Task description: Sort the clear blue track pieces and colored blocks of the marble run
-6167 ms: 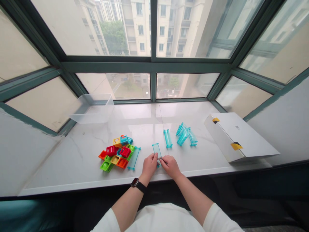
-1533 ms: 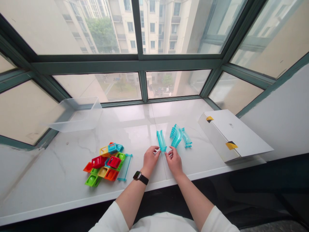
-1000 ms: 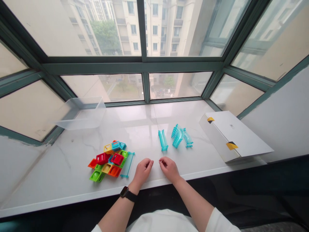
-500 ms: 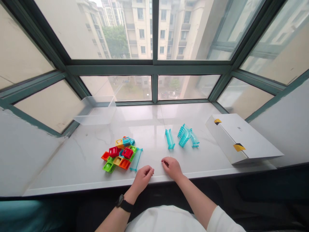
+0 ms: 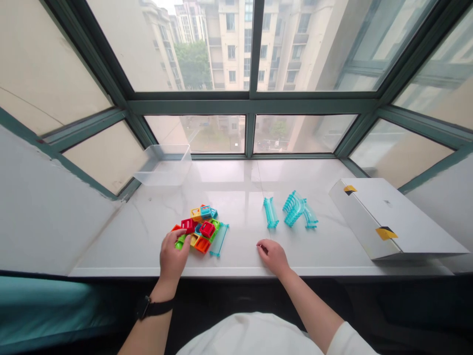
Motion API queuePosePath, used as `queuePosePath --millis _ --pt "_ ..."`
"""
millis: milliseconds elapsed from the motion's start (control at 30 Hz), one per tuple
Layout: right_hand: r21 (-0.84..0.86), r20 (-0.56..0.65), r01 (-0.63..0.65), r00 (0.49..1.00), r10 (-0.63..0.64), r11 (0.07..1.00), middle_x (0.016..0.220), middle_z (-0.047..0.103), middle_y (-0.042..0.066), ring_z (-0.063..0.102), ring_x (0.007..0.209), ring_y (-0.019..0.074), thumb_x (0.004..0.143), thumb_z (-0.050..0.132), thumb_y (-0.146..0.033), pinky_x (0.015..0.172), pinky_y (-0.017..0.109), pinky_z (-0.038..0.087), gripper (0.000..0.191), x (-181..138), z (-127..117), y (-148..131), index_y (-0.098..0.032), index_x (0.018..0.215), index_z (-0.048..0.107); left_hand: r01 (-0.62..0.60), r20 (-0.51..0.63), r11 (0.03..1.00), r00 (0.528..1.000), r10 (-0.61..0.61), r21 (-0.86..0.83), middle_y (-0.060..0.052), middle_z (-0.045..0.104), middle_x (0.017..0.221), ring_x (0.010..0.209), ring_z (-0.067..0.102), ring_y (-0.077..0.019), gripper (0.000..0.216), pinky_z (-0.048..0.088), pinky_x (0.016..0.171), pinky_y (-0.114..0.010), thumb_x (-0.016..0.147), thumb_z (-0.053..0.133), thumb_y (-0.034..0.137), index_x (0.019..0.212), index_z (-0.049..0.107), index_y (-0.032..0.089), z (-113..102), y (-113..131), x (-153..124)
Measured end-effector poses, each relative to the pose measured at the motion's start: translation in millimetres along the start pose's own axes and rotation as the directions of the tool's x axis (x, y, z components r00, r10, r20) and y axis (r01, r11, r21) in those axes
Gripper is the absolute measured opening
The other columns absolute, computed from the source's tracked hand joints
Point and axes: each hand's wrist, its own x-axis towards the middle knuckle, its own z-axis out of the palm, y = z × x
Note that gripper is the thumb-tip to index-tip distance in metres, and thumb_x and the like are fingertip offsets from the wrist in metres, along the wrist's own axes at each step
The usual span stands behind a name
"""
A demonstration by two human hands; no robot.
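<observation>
A pile of flat square plastic blocks [image 5: 197,229] in red, orange, yellow, green and blue lies on the white marble sill [image 5: 236,204]. My left hand [image 5: 172,254] rests on the pile's near left corner and covers its orange and green pieces, with a bit of green showing between the fingers. A clear teal straight rail [image 5: 219,240] lies against the pile's right side. My right hand [image 5: 271,256] sits on the bare marble with curled fingers, holding nothing. It is nearest to a short teal chute [image 5: 271,213], which stands apart from it.
Curved teal track pieces [image 5: 295,209] lie right of the chute. A clear plastic bin [image 5: 164,167] stands at the far left against the window. A white flat box [image 5: 391,217] with yellow tape lies on the right. Window frames bound the sill's far side.
My left hand has moved from the sill's front edge forward onto the pile. My right hand stays almost in place. The whole scene has shifted slightly right in view.
</observation>
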Motion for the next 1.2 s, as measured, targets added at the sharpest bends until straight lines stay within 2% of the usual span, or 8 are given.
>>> queuePosePath --millis 67,167,367,533,667,900,1200 --pt "0.000 0.000 -0.002 1.000 0.002 1.000 0.079 0.071 0.002 0.065 0.075 0.0202 0.096 0.052 -0.023 0.074 0.031 0.044 0.019 -0.1 0.0 0.0 -0.024 0.090 0.071 0.037 -0.011 0.996 0.999 -0.036 0.082 -0.010 0.066 0.119 0.115 0.063 -0.0304 0.035 0.053 0.100 -0.045 0.092 0.062 0.045 0.119 0.064 0.023 -2.1 -11.7 9.9" --pt "0.002 0.001 -0.003 1.000 0.003 1.000 0.079 0.071 0.002 0.065 0.076 0.0205 0.096 0.052 -0.023 0.074 0.031 0.044 0.020 0.2 -0.3 -0.4 -0.024 0.091 0.071 0.081 0.068 0.987 0.993 -0.091 0.140 -0.013 0.061 0.129 0.123 0.059 -0.0326 0.045 0.050 0.108 -0.048 0.091 0.062 0.046 0.130 0.058 0.023 0.6 -20.2 21.5" --pt "0.004 -0.001 -0.006 1.000 0.006 1.000 0.079 0.072 0.003 0.065 0.075 0.0206 0.096 0.052 -0.024 0.074 0.031 0.044 0.020 0.9 -1.5 -1.5 -0.024 0.090 0.072 -0.055 0.200 0.983 0.980 0.019 0.176 -0.014 0.054 0.147 0.140 0.048 -0.0339 0.051 0.040 0.119 -0.050 0.091 0.060 0.041 0.138 0.052 0.022 17.6 -19.9 41.8" --pt "0.006 -0.013 -0.011 1.000 0.011 1.000 0.081 0.073 0.003 0.066 0.076 0.0203 0.095 0.053 -0.023 0.074 0.030 0.045 0.020 0.2 -0.4 0.0 -0.024 0.090 0.072 -0.045 0.296 0.968 0.955 -0.030 0.246 -0.017 0.061 0.136 0.129 0.055 -0.0359 0.052 0.045 0.113 -0.052 0.092 0.056 0.041 0.138 0.053 0.016 27.9 -20.2 53.8" --pt "0.020 -0.007 -0.008 1.000 0.008 1.000 0.082 0.073 0.003 0.066 0.077 0.0207 0.096 0.052 -0.025 0.075 0.031 0.046 0.021 0.7 -0.5 -0.3 -0.024 0.090 0.072 -0.062 0.314 0.961 0.949 -0.026 0.268 -0.016 0.063 0.128 0.119 0.059 -0.0338 0.046 0.048 0.108 -0.048 0.093 0.053 0.038 0.133 0.058 0.016 29.6 -18.4 54.7" --pt "0.015 -0.003 -0.017 1.000 0.017 1.000 0.081 0.073 0.004 0.066 0.077 0.0215 0.096 0.052 -0.026 0.075 0.033 0.047 0.021 0.4 -1.5 -1.2 -0.024 0.091 0.072 -0.089 0.314 0.957 0.949 -0.003 0.276 -0.014 0.063 0.127 0.117 0.059 -0.0325 0.044 0.048 0.106 -0.046 0.093 0.052 0.036 0.133 0.062 0.019 25.8 -14.6 49.0" --pt "0.010 -0.009 -0.011 1.000 0.012 1.000 0.082 0.074 0.004 0.066 0.076 0.0213 0.097 0.051 -0.027 0.074 0.033 0.047 0.022 -0.1 0.9 2.2 -0.024 0.092 0.072 -0.090 0.372 0.949 0.928 -0.031 0.302 -0.012 0.065 0.119 0.110 0.061 -0.0320 0.056 0.050 0.102 -0.043 0.089 0.053 0.034 0.143 0.061 0.020 16.5 -15.1 41.5"
